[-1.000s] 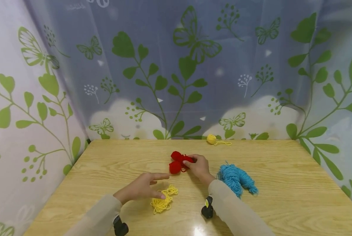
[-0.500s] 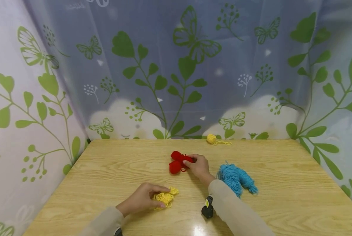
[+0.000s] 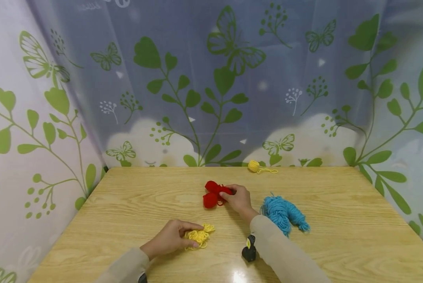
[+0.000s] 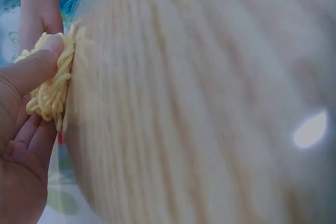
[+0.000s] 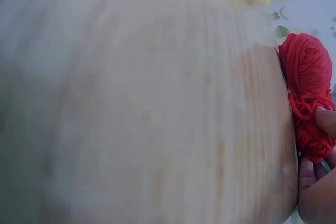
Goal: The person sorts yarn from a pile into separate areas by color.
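Note:
A loose tangle of yellow yarn (image 3: 198, 236) lies near the front middle of the table, and my left hand (image 3: 170, 237) grips it between thumb and fingers. The left wrist view shows the thumb pressed over the yellow yarn (image 4: 51, 90). Farther back, my right hand (image 3: 239, 198) pinches the right end of a bundle of red yarn (image 3: 211, 199) with two rounded lobes on its left. In the right wrist view, thumb and fingers hold the lower part of the red yarn (image 5: 307, 66). Part of the red bundle is hidden by that hand.
Blue yarn (image 3: 282, 214) in a thick twisted skein lies right of the right forearm. A small yellow yarn ball (image 3: 253, 166) with a loose tail sits at the table's back edge. Behind the wooden table (image 3: 144, 188) hangs a cloth (image 3: 183, 78) printed with leaves and butterflies.
My left hand has come down onto the loose yellow yarn and closed round it, bunching it a little. The right hand stays in place on the red yarn.

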Motion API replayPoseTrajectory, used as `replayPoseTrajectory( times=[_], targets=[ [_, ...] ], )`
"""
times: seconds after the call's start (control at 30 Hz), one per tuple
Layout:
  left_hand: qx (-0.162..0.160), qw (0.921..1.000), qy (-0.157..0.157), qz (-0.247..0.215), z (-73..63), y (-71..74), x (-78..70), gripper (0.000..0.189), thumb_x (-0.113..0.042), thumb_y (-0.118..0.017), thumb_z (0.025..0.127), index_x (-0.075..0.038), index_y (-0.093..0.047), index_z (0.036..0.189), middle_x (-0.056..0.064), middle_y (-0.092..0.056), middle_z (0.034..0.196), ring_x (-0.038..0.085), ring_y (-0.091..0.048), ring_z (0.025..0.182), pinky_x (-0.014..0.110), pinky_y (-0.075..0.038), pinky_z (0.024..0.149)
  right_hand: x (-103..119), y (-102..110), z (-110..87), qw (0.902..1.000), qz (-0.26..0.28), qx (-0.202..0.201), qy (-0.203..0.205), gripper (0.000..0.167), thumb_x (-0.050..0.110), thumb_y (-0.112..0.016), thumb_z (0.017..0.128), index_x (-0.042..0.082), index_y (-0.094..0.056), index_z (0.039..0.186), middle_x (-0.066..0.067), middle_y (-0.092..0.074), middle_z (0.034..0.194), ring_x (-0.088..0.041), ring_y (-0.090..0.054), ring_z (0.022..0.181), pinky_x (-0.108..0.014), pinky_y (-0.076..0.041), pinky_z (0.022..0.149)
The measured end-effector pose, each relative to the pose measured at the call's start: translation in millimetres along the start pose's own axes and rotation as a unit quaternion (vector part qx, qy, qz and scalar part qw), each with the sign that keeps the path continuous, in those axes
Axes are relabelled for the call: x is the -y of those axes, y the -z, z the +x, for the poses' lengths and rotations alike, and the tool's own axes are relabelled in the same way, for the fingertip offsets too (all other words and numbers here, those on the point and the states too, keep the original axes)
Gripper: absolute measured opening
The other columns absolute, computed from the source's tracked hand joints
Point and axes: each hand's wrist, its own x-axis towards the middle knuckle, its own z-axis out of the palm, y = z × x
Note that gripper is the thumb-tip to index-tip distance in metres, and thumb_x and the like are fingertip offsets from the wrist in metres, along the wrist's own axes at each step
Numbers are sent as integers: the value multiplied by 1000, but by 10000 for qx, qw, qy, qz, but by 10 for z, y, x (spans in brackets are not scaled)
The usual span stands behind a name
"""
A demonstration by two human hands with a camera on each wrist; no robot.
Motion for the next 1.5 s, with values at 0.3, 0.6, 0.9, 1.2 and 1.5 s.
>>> replayPoseTrajectory(
  times=[0.3,0.6,0.9,1.2,1.5],
  targets=[
    [23,9984,-279,492,-9,17,-28,43,-25,-79,78,-12,-70,117,3,-67,119,2,-58,100,17,-48,84,99,74,-18,9999,-83,145,33,36,22,-75,85,-1,-69,112,-15,-68,110,-30,-62,102,-39,-52,88],
    [58,9986,-221,478,-4,21,-9,43,-26,-79,77,-14,-70,118,2,-68,118,1,-49,71,15,-39,60,238,436,249,9998,78,1,-185,47,28,-69,89,2,-60,127,-19,-59,128,-35,-55,116,-45,-48,94],
    [52,9980,-252,582,9,39,-11,42,-27,-79,77,-16,-71,117,2,-68,117,0,-43,66,15,-35,57,79,752,679,9905,505,-1008,-786,52,28,-66,92,-1,-54,133,-21,-52,135,-37,-48,123,-48,-41,101],
    [116,9978,-249,602,32,18,-25,43,-26,-79,77,-17,-70,118,0,-68,118,0,-40,64,15,-33,57,-85,896,799,9920,206,-899,-863,53,26,-64,94,0,-50,137,-20,-47,141,-37,-42,129,-50,-37,104],
    [73,9982,-204,563,-2,38,-24,43,-23,-79,77,-15,-70,118,2,-67,120,0,-51,76,15,-40,64,-152,851,823,9945,175,-423,-945,61,29,-64,93,1,-43,142,-18,-40,148,-38,-34,136,-50,-33,108]
  ],
)
